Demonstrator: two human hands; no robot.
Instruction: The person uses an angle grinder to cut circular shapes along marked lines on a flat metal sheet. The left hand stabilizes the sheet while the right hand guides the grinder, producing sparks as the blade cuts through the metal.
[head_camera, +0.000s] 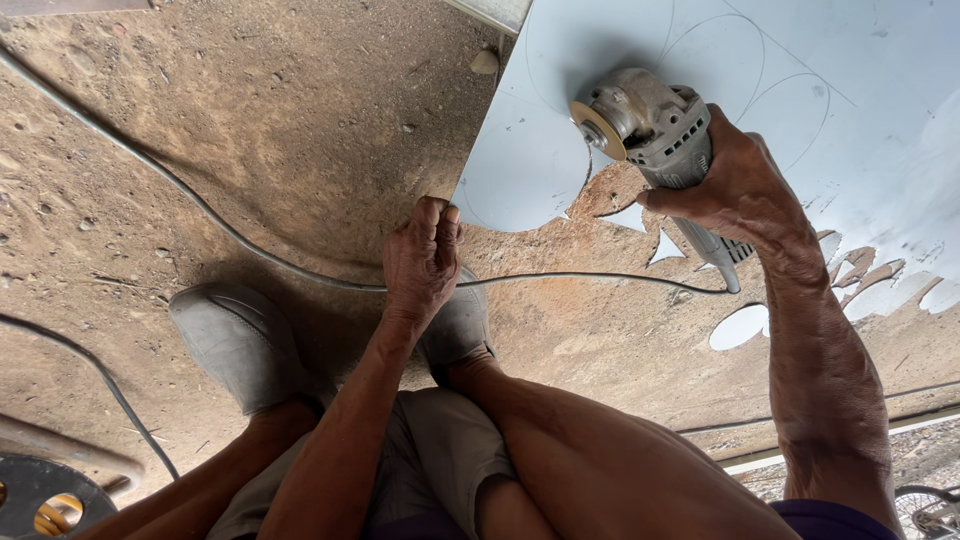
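A pale grey metal sheet (860, 90) with scribed circle lines lies on the dirt ground, its near edge cut into ragged scallops. My right hand (735, 185) grips a grey angle grinder (655, 130) whose yellowish cutting disc (598, 130) sits on the sheet at the end of a curved cut. My left hand (422, 262) pinches the sheet's near left corner (462, 205), fingers closed over its edge. I am squatting; my two grey shoes (240, 340) rest on the ground below the sheet.
The grinder's cable (200, 205) snakes across the dirt from upper left to the tool. Small cut-off scraps of sheet (742, 326) lie on the ground. A dark round metal part (40, 495) sits at the bottom left. A stone (485, 62) lies by the sheet's edge.
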